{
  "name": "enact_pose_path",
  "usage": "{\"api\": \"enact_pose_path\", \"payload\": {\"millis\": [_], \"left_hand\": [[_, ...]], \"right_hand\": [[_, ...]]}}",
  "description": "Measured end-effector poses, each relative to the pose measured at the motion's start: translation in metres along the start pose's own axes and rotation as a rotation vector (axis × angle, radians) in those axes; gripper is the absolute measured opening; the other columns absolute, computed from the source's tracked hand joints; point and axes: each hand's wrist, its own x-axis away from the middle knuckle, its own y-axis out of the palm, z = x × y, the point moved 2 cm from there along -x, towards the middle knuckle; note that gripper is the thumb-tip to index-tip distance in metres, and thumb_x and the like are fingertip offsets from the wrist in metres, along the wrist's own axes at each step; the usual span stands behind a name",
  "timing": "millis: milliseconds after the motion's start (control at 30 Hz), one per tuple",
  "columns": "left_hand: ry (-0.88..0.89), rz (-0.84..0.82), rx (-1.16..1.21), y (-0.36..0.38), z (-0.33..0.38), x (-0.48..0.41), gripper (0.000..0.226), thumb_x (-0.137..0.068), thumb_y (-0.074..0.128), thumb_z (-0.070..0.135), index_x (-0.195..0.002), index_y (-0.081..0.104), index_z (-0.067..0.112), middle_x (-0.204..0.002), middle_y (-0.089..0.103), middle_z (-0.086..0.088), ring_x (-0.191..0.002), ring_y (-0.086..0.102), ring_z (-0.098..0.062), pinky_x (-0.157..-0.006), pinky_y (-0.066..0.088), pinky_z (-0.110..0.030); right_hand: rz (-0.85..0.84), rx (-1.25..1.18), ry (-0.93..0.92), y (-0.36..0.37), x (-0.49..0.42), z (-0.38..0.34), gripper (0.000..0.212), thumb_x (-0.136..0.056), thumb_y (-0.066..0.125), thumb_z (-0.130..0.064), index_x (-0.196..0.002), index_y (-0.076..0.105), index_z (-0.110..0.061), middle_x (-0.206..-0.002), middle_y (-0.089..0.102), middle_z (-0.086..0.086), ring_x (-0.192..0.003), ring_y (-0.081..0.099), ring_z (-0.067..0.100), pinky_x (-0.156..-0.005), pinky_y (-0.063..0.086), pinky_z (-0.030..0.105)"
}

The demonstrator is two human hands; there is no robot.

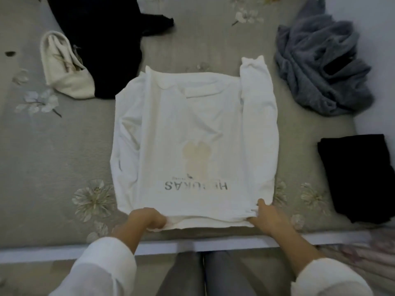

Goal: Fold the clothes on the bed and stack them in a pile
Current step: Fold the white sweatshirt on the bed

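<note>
1. Head view, the thing in hand: a white shirt (192,129) lies flat on the bed (42,146), sleeves laid in along its sides. Its near edge sits right at the fingers, and the rest stretches straight away from them.
2. Head view, the fingers: the left hand (147,218) is curled round the near left corner with cloth bunched inside it. The right hand (267,218) pinches the near right corner, thumb on top and fingers tucked under. Both are holding fabric, neither is slack.
3. Head view, the relation that matters: the shirt's long axis runs away from the fingers, and the two hands sit level at either corner, so neither is nearer. The likely move is to carry that near edge forward over the body to the far edge.
4. Head view, what follows: a folded black piece (359,178) lies right of the right fingers, on that hand's side. A grey garment (320,65) lies crumpled beyond it, not yet folded.
</note>
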Motion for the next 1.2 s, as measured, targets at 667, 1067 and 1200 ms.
{"api": "enact_pose_path", "payload": {"millis": [667,1067,1200], "left_hand": [[0.318,0.709,0.196,-0.03,0.125,-0.135,0.083,-0.09,0.034,0.065,-0.152,-0.004,0.026,-0.155,-0.022,-0.019,-0.143,-0.023,-0.032,-0.114,-0.004,-0.053],[0.257,0.63,0.165,-0.017,0.134,-0.157,0.08,-0.077,0.003,0.078,-0.13,-0.041,0.038,-0.146,-0.044,-0.012,-0.121,-0.055,-0.02,-0.105,-0.025,-0.052],[0.246,0.574,0.16,-0.021,0.135,-0.152,0.079,-0.072,-0.003,0.08,-0.123,-0.048,0.041,-0.137,-0.055,-0.008,-0.118,-0.058,-0.02,-0.107,-0.023,-0.054]], "right_hand": [[0.499,-0.83,0.399,-0.06,-0.162,0.038,0.069,-0.093,0.055,-0.032,-0.142,0.021,0.002,-0.122,0.057,0.022,-0.104,0.06,0.037,-0.081,0.052,0.041],[0.789,-1.712,0.81,-0.003,-0.145,0.121,0.028,-0.1,0.035,-0.009,-0.112,0.058,0.001,-0.08,0.062,0.004,-0.05,0.062,0.005,-0.053,0.052,0.015],[0.987,-1.431,0.896,-0.008,-0.136,0.101,0.04,-0.09,0.047,-0.008,-0.129,0.045,-0.002,-0.134,0.047,0.016,-0.11,0.054,0.026,-0.086,0.041,0.03]]}}
